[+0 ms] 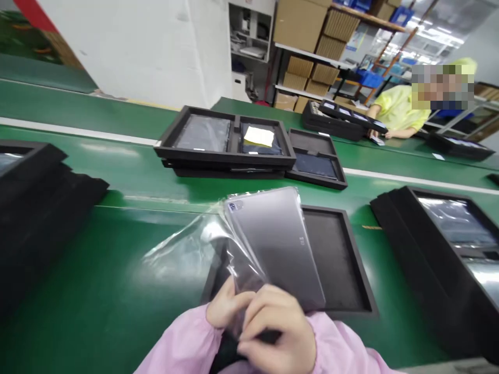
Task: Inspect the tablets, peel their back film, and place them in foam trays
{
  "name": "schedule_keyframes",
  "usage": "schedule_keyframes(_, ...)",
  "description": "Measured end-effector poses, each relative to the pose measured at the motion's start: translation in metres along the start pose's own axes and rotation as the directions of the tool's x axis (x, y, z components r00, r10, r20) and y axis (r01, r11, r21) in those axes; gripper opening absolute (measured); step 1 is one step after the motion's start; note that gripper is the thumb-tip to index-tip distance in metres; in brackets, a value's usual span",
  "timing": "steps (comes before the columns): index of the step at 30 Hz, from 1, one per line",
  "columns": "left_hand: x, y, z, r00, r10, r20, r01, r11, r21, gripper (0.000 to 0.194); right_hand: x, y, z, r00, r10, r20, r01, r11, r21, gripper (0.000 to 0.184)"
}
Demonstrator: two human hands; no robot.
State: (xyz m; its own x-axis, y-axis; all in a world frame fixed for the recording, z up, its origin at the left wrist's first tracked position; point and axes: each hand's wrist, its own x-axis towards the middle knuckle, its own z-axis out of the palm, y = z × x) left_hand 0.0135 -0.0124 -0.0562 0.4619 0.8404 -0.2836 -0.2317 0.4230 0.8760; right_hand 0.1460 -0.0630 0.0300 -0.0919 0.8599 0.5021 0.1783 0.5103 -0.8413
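A grey tablet [273,234] lies back up over a black foam tray [339,254], its camera corner at the upper left. Clear plastic film [195,244], apparently a loose bag, covers part of the tablet and spreads out to its left. My left hand [228,306] is closed on the gathered film near the tablet's lower left. Beside it, my right hand [278,327] has its fingers curled into a pinch, slightly blurred, in front of the tablet's lower edge. Whatever lies between those fingertips is hidden.
Stacked foam trays [230,161] with wrapped tablets stand ahead, a yellow paper [259,136] on one. Another tray [317,174] adjoins them. More stacks rise at the left [35,208] and right [424,265]. A person in yellow [405,106] works across the green bench [117,291].
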Motion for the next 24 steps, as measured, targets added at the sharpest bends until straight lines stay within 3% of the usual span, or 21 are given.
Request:
schedule_keyframes(3,-0.002,0.003,0.0,0.994,-0.106,0.038,0.11,0.985,-0.13,0.045,0.003,-0.004,-0.03,0.938,0.135,-0.319,-0.165,0.984,-0.067,0.016)
schedule_keyframes(5,-0.004,0.007,0.002,0.986,-0.164,0.017,0.164,0.969,-0.184,0.052,0.002,0.001,-0.057,0.842,0.187,-0.506,-0.267,0.959,-0.091,0.014)
schedule_keyframes(7,-0.005,0.009,0.003,0.981,-0.194,-0.003,0.19,0.964,-0.186,0.055,-0.003,0.007,-0.08,0.742,0.258,-0.619,-0.387,0.919,-0.081,0.008)
schedule_keyframes(9,-0.004,0.009,0.004,0.981,-0.191,-0.018,0.186,0.969,-0.16,0.056,-0.009,0.014,-0.091,0.692,0.389,-0.608,-0.506,0.862,-0.023,0.019)
schedule_keyframes(12,-0.002,0.007,0.004,0.99,-0.112,-0.085,0.109,0.993,-0.047,0.058,-0.019,0.025,-0.087,0.649,0.638,-0.414,-0.663,0.742,0.103,0.04)
schedule_keyframes(16,0.0,0.004,0.004,0.993,-0.015,-0.117,0.032,0.989,0.145,0.063,-0.032,0.042,-0.075,0.55,0.784,-0.289,-0.747,0.616,0.251,0.038)
schedule_keyframes(19,0.0,0.006,0.008,0.996,-0.042,-0.082,0.055,0.984,0.168,0.066,-0.041,0.047,-0.086,0.504,0.81,-0.3,-0.745,0.584,0.322,0.044)
schedule_keyframes(24,-0.002,0.017,0.019,0.985,-0.11,-0.13,0.119,0.991,0.066,0.061,-0.057,0.024,-0.134,0.391,0.763,-0.514,-0.705,0.607,0.366,0.056)
